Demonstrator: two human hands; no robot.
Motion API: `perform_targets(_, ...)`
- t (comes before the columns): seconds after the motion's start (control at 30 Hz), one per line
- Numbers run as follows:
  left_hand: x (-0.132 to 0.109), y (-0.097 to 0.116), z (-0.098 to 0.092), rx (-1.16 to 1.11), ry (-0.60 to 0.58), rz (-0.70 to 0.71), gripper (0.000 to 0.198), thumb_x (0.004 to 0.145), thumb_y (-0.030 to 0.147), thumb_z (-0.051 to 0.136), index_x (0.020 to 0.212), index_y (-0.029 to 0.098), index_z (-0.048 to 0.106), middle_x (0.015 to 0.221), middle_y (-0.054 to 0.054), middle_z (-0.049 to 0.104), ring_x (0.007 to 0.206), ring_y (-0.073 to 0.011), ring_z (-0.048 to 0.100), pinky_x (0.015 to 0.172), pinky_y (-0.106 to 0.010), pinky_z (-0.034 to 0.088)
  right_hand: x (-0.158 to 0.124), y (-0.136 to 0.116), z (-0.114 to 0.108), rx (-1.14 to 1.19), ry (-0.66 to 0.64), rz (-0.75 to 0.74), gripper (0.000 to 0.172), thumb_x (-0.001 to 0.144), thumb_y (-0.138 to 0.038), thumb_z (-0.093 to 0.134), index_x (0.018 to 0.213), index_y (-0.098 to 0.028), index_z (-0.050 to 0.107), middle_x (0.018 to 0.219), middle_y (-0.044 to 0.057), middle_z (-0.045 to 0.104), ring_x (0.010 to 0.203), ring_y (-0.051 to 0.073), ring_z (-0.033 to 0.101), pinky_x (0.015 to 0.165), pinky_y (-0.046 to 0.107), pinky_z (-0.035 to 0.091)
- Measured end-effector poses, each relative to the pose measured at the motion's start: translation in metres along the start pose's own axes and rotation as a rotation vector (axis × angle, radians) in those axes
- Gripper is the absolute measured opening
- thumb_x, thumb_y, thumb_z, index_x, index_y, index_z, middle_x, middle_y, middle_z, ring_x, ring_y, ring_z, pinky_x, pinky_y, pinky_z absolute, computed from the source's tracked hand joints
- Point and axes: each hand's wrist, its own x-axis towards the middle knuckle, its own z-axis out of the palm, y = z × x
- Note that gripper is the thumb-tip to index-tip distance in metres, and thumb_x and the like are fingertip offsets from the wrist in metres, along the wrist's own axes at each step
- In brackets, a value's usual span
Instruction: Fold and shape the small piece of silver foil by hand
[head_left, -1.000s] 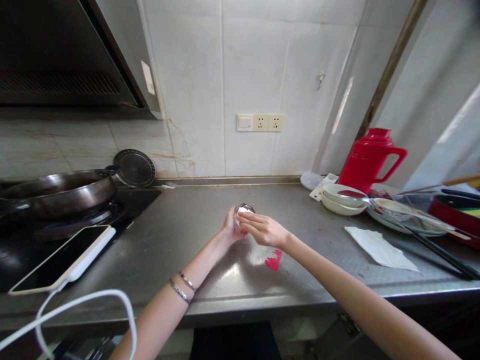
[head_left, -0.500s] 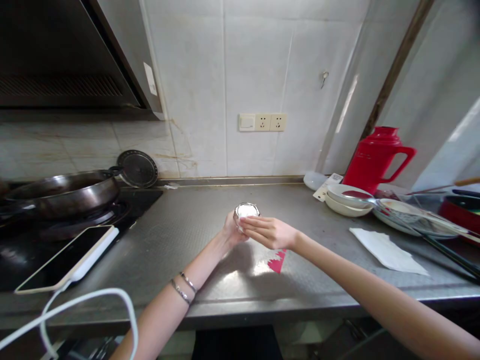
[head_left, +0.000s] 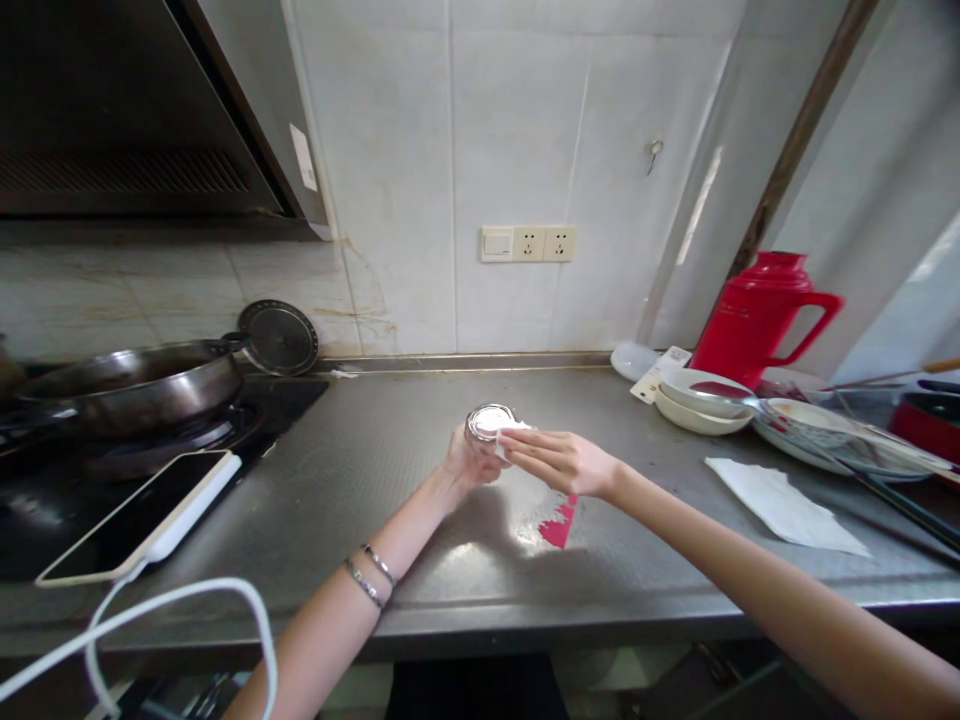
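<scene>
My left hand [head_left: 466,462] is closed around the side of a shiny round container [head_left: 489,420] with a silvery rim, lifted above the counter. Whether it is a jar, a can or a cup I cannot tell. My right hand [head_left: 559,460] reaches in from the right with its fingers pressed together. A bit of white tissue [head_left: 507,440] shows under those fingertips, against the right edge of the container. A torn red piece [head_left: 556,524] lies on the metal counter [head_left: 390,430] below my right hand.
A steel pan [head_left: 150,385] stands on the stove at left, with a phone [head_left: 139,515] and white cable [head_left: 187,588] nearer. At right are stacked bowls [head_left: 697,415], a red thermos [head_left: 757,320], a folded tissue [head_left: 784,505] and several dishes and utensils.
My right hand, with the tissue, has slid right from the container's top to its right edge, uncovering more of the top. My left hand stays around the container.
</scene>
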Motion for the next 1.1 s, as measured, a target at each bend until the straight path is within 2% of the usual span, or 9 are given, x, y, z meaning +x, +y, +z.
perform_targets(0.13,0.001,-0.001,0.000,-0.001,0.028,0.039,0.025,0.075,0.035,0.047,0.074,0.012,0.058,0.044,0.001,0.045,0.029,-0.0072,0.030,0.030,-0.016,0.014,-0.004,-0.012,0.015,-0.031,0.072,0.194,0.038,0.092,-0.004,0.036,0.127,-0.007,0.050,0.124,0.019,0.061,0.131,0.024,0.041,0.097,0.038,0.053)
perform_targets(0.33,0.004,0.000,-0.003,0.016,0.010,0.161,0.036,0.076,0.039,0.043,0.085,0.010,0.062,0.047,-0.002,0.047,0.031,-0.0090,0.030,0.032,-0.018,0.012,0.015,-0.031,0.047,0.043,0.339,0.568,0.045,0.088,0.000,0.038,0.127,-0.016,0.053,0.122,0.013,0.064,0.124,0.021,0.052,0.098,0.038,0.052)
perform_targets(0.47,0.004,0.001,-0.005,0.095,-0.065,0.190,0.053,0.079,0.052,0.034,0.090,0.009,0.062,0.055,-0.007,0.056,0.032,-0.0085,0.029,0.033,-0.020,0.010,0.027,-0.035,0.055,0.091,0.539,0.899,0.033,0.090,-0.011,0.044,0.114,-0.022,0.065,0.111,0.008,0.070,0.104,0.020,0.066,0.088,0.032,0.057)
perform_targets(0.57,0.005,0.000,-0.006,0.176,-0.090,0.195,0.064,0.079,0.061,0.028,0.092,0.008,0.062,0.055,-0.008,0.057,0.032,-0.0095,0.030,0.035,-0.021,0.010,0.032,-0.034,0.054,0.161,0.561,1.102,0.026,0.090,-0.018,0.048,0.104,-0.020,0.070,0.100,0.007,0.074,0.084,0.019,0.072,0.073,0.027,0.058)
perform_targets(0.67,0.007,-0.004,-0.006,0.274,-0.091,0.191,0.069,0.077,0.067,0.028,0.093,0.009,0.061,0.055,-0.009,0.059,0.031,-0.0103,0.032,0.035,-0.022,0.010,0.036,-0.032,0.050,0.216,0.547,1.234,0.025,0.090,-0.023,0.049,0.098,-0.017,0.072,0.086,0.006,0.076,0.060,0.015,0.070,0.056,0.022,0.055)
perform_targets(0.73,0.008,-0.006,-0.006,0.331,-0.096,0.178,0.067,0.075,0.069,0.031,0.094,0.011,0.059,0.053,-0.009,0.060,0.032,-0.0103,0.034,0.035,-0.021,0.012,0.037,-0.030,0.049,0.232,0.545,1.259,0.025,0.090,-0.023,0.049,0.096,-0.018,0.072,0.080,0.004,0.076,0.055,0.014,0.068,0.053,0.021,0.053)
perform_targets(0.8,0.008,-0.006,-0.005,0.368,-0.104,0.153,0.064,0.075,0.069,0.034,0.091,0.012,0.058,0.051,-0.007,0.059,0.031,-0.0101,0.034,0.035,-0.021,0.014,0.036,-0.028,0.050,0.221,0.552,1.213,0.024,0.090,-0.023,0.049,0.096,-0.019,0.072,0.082,0.005,0.076,0.062,0.016,0.071,0.056,0.022,0.055)
perform_targets(0.93,0.008,-0.004,-0.005,0.410,-0.110,0.123,0.061,0.079,0.066,0.029,0.089,0.013,0.057,0.051,-0.006,0.059,0.028,-0.0099,0.033,0.033,-0.020,0.015,0.027,-0.025,0.056,0.160,0.538,1.042,0.025,0.090,-0.020,0.048,0.102,-0.020,0.070,0.097,0.008,0.074,0.086,0.021,0.072,0.074,0.029,0.059)
perform_targets(1.1,0.012,-0.006,-0.008,0.399,-0.017,0.123,0.053,0.084,0.062,0.029,0.077,0.016,0.054,0.046,-0.004,0.054,0.029,-0.0094,0.032,0.033,-0.021,0.013,0.014,-0.025,0.061,0.086,0.424,0.793,0.036,0.091,-0.010,0.040,0.118,-0.018,0.061,0.116,0.012,0.067,0.113,0.022,0.061,0.094,0.036,0.054)
